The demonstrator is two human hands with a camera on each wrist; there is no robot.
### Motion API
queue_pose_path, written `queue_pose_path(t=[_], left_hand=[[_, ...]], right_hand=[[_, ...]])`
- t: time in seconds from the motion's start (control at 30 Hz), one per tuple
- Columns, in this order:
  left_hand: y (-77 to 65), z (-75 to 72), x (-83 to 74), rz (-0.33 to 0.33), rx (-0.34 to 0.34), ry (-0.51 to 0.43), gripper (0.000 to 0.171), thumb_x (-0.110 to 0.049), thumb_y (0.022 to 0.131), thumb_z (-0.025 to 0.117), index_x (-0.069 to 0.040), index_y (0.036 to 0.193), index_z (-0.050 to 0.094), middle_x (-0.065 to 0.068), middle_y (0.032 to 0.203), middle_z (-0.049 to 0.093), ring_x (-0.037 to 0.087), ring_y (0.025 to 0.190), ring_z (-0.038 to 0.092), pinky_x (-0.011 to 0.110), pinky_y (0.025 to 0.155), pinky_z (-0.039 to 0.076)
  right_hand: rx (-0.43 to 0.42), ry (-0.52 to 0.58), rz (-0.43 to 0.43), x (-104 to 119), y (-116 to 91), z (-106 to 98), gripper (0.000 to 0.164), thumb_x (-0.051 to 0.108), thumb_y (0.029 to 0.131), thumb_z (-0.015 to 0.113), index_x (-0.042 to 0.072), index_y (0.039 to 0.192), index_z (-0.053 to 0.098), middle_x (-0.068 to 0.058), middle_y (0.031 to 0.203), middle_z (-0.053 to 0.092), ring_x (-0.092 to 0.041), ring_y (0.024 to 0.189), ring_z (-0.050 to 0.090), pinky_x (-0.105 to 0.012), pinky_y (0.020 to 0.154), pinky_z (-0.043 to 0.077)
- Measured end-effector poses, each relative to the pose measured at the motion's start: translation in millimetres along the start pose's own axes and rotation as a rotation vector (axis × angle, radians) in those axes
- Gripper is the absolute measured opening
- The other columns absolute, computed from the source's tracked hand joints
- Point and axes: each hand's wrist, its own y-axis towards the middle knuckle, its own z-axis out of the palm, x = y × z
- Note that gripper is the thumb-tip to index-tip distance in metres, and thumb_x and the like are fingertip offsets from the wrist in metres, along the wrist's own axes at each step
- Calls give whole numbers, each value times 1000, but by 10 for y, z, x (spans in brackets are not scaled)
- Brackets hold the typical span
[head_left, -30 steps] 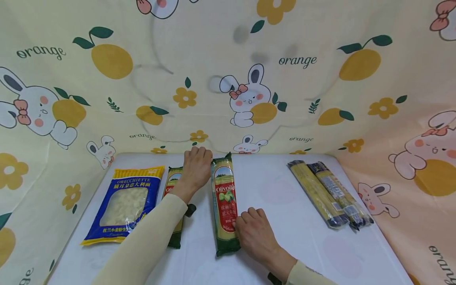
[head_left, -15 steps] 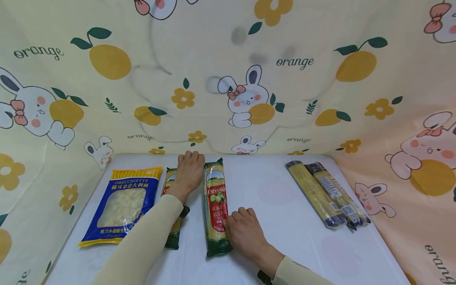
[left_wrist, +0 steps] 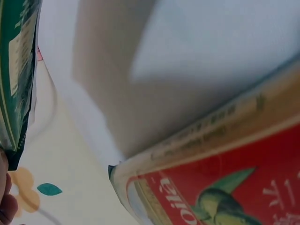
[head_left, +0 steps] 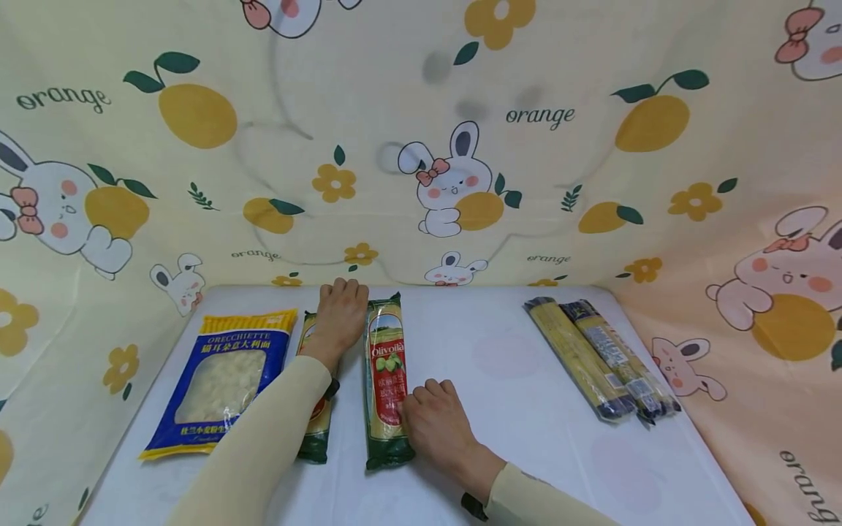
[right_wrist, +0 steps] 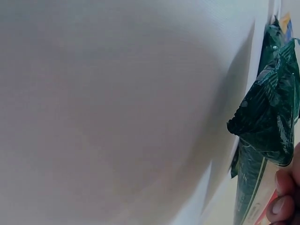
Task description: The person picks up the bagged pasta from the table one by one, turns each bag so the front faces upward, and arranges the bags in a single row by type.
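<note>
Since a second ago the green Olivoila spaghetti pack [head_left: 387, 380] has slid left across the surface, closing in on the second green pack [head_left: 317, 394], and both hands went with it. The right hand [head_left: 437, 427] presses its curled fingers against the pack's right edge near the lower half – touching it from the side, not wrapped around it, so that grip isn't clenched on anything. In the right wrist view a fingertip [right_wrist: 281, 206] sits right by the pack's crimped green end. The left hand [head_left: 340, 315] lies palm-down at the far end, between the two green packs and over the top of the second one; whether its grip is actually pinching anything, I can't tell, the fingers are hidden from above.

Further out – an orecchiette bag [head_left: 220, 383], blue with a yellow top, lies just left of the second pack. Well off to the right, two dark-ended spaghetti packs [head_left: 601, 358] lie side by side, angled. Everything rests on a white surface [head_left: 513, 409], boxed in on three sides by a yellow cloth backdrop [head_left: 395, 109] printed with bunnies, oranges and flowers.
</note>
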Motion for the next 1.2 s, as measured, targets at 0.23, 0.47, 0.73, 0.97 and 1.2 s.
queue_pose_path(t=[0.23, 0.47, 0.73, 0.97, 1.2], left_hand=[[-62, 27, 85, -7, 24, -14, 14, -7, 111, 46, -1, 105, 57, 13, 99, 54, 35, 97, 47, 49, 85, 35], [-128, 28, 147, -55, -20, -84, 8, -4, 107, 56, -4, 105, 63, 14, 105, 62, 37, 102, 49, 51, 87, 40], [-315, -169, -270, 4, 100, -115, 20, -10, 98, 67, -2, 117, 70, 16, 116, 69, 35, 110, 60, 54, 93, 53], [-718, -195, -869, -4, 329, -146, 55, -33, 105, 64, 10, 139, 59, 26, 141, 61, 41, 134, 57, 56, 105, 53], [-937, -100, -1162, -93, 462, -283, 79, -49, 109, 51, 9, 160, 33, 30, 169, 25, 47, 160, 19, 69, 124, 20]], right_hand=[[73, 23, 16, 118, 52, 76, 35, 36, 103, 67, 18, 73, 62, 5, 67, 54, -16, 70, 44, -31, 68, 37], [190, 85, 51, 158, -1, 95, 36, 44, 103, 65, 18, 79, 68, 5, 70, 59, -15, 72, 49, -30, 68, 36], [302, 225, 60, 25, -152, -14, 30, 38, 102, 67, 19, 78, 68, 7, 72, 58, -13, 75, 49, -33, 72, 40], [223, 207, 158, -317, -332, -35, 26, 35, 100, 71, 17, 82, 70, 6, 74, 61, -15, 78, 54, -37, 75, 43], [72, 105, 270, -892, -475, -14, 20, 27, 96, 77, 14, 82, 70, 0, 78, 65, -23, 78, 58, -44, 74, 47]])
